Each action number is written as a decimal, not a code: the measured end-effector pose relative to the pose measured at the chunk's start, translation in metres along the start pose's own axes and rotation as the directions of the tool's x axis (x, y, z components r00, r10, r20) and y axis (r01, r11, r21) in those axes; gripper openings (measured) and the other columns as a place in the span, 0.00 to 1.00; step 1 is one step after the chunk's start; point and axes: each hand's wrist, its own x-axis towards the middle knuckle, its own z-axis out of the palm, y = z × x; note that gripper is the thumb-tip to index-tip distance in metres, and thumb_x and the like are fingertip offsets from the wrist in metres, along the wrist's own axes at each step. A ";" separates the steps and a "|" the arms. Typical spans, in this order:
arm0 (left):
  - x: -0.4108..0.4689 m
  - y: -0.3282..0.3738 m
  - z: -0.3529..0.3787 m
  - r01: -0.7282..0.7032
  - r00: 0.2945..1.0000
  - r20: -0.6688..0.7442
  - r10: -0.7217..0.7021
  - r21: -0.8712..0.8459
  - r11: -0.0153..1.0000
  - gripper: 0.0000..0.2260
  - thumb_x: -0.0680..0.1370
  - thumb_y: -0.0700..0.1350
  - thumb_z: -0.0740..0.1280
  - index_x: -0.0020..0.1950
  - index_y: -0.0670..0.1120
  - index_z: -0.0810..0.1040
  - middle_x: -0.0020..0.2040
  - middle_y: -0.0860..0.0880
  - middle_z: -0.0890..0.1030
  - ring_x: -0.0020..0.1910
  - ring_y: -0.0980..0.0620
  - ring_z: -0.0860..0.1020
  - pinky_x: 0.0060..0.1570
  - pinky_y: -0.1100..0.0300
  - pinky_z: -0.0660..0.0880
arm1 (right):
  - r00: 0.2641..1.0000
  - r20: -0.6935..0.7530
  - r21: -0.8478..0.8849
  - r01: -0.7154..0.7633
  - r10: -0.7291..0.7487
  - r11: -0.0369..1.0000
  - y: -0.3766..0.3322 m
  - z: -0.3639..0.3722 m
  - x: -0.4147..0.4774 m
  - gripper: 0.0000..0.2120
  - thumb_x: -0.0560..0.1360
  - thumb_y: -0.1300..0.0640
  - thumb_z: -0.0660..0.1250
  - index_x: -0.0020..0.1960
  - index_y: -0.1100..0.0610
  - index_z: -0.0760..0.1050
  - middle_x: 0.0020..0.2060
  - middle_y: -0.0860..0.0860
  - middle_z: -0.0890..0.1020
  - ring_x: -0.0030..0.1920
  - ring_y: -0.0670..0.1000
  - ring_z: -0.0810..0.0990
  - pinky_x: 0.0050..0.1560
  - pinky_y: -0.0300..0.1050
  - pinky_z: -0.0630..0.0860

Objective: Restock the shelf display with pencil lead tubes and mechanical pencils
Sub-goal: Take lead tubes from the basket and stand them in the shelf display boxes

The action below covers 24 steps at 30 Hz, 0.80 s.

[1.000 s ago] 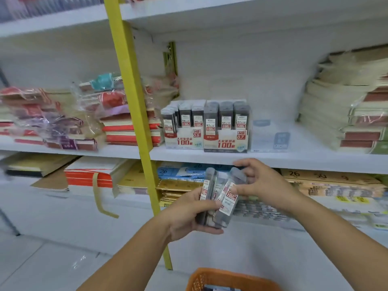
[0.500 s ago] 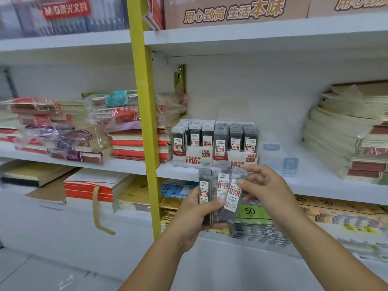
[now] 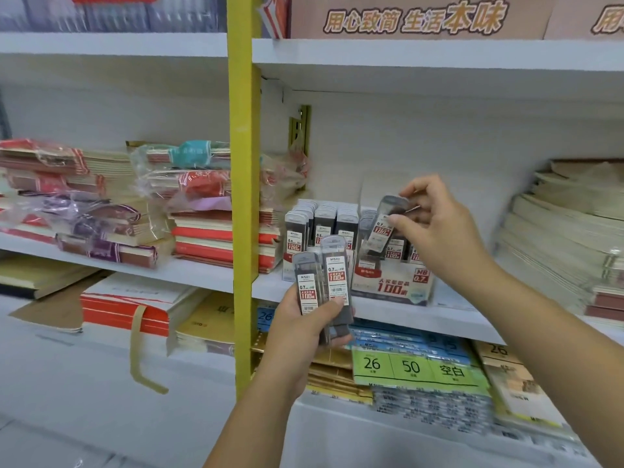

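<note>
My left hand (image 3: 305, 327) grips a small bunch of grey pencil lead tubes (image 3: 322, 282) with white and red labels, held upright in front of the shelf edge. My right hand (image 3: 435, 228) pinches a single lead tube (image 3: 385, 224), tilted, just above the right-hand display box (image 3: 395, 285) marked 0.7. That box and the left display box (image 3: 317, 231) stand side by side on the middle shelf (image 3: 202, 275), both holding rows of upright lead tubes. No mechanical pencils are visible.
A yellow upright post (image 3: 241, 197) splits the shelving left of the boxes. Wrapped notebook stacks (image 3: 111, 204) fill the left bay; paper stacks (image 3: 567, 238) lie at right. Index card packs (image 3: 415, 366) sit on the lower shelf. The upper shelf (image 3: 422, 52) hangs overhead.
My right hand has pulled one tube out of the bunch and lifted it up and right over the 0.7 display box. The left hand keeps the others, and the view has moved closer.
</note>
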 end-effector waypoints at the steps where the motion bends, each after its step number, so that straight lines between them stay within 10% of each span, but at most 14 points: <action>1: 0.001 0.000 -0.001 0.001 1.000 -0.001 -0.001 -0.002 1.000 0.15 0.78 0.40 0.72 0.62 0.52 0.78 0.50 0.49 0.87 0.48 0.48 0.87 0.37 0.56 0.83 | 0.999 0.034 -0.015 -0.024 0.024 1.000 0.004 0.004 0.003 0.17 0.74 0.57 0.72 0.46 0.40 0.67 0.44 0.41 0.81 0.43 0.40 0.81 0.41 0.35 0.77; 11: 0.002 0.001 0.001 0.026 1.000 0.009 -0.026 0.043 0.999 0.15 0.74 0.41 0.76 0.58 0.55 0.81 0.51 0.51 0.87 0.50 0.49 0.86 0.40 0.53 0.83 | 1.000 0.025 -0.381 0.016 -0.007 0.924 0.029 0.026 -0.002 0.13 0.75 0.56 0.70 0.60 0.52 0.78 0.46 0.43 0.72 0.46 0.45 0.73 0.48 0.40 0.71; 15: 0.000 0.002 0.006 0.022 0.999 0.045 -0.025 0.071 0.997 0.13 0.74 0.42 0.76 0.52 0.60 0.83 0.51 0.52 0.87 0.49 0.50 0.86 0.40 0.52 0.84 | 0.996 -0.070 -0.130 0.047 -0.056 0.990 0.017 0.026 -0.030 0.12 0.79 0.55 0.65 0.61 0.47 0.77 0.46 0.39 0.77 0.42 0.39 0.74 0.45 0.29 0.72; 21: -0.002 0.002 0.013 0.026 0.997 0.066 -0.033 0.093 0.995 0.12 0.75 0.44 0.75 0.56 0.56 0.82 0.51 0.52 0.87 0.49 0.51 0.86 0.39 0.54 0.83 | 0.951 0.246 0.179 -0.232 0.185 0.956 0.003 0.027 -0.041 0.17 0.76 0.55 0.69 0.62 0.41 0.72 0.39 0.49 0.83 0.39 0.44 0.81 0.37 0.37 0.76; 24: -0.001 0.005 0.014 0.014 0.997 0.075 -0.020 0.071 0.997 0.17 0.70 0.49 0.77 0.58 0.54 0.80 0.52 0.51 0.87 0.50 0.50 0.86 0.39 0.55 0.83 | 0.977 0.017 0.309 -0.208 0.214 0.928 0.002 0.009 -0.030 0.13 0.77 0.56 0.68 0.52 0.38 0.71 0.41 0.47 0.84 0.37 0.39 0.82 0.32 0.32 0.76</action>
